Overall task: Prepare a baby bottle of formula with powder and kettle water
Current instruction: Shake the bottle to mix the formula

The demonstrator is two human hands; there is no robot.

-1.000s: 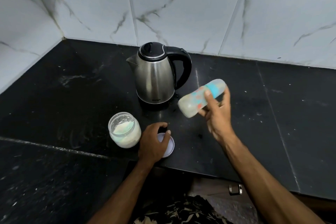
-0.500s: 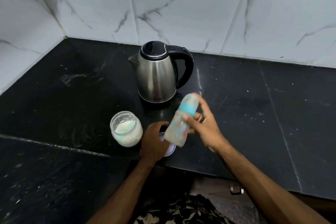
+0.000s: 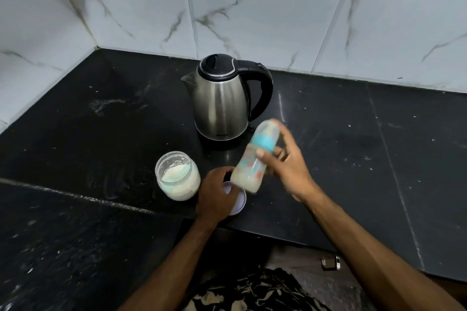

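My right hand [image 3: 288, 166] grips a baby bottle [image 3: 254, 159] with a blue collar and coloured print. The bottle is blurred by motion, tilted with its cap up and to the right, and milky liquid fills its lower end. My left hand [image 3: 214, 194] rests on a white jar lid [image 3: 238, 203] lying flat on the black counter [image 3: 353, 159]. An open glass jar of white powder [image 3: 177, 175] stands just left of that hand. A steel kettle [image 3: 219, 103] with a black lid and handle stands behind, lid closed.
White marble-look tiles line the back wall [image 3: 252, 12] and left wall. The counter's front edge runs just below the lid. A small metal fitting [image 3: 331, 262] shows below the counter edge on the right. Patterned clothing fills the bottom centre.
The bottle has swung in my right hand from lying nearly sideways at the right of the kettle to steeply tilted, base down, over the lid. My left hand stays on the lid.
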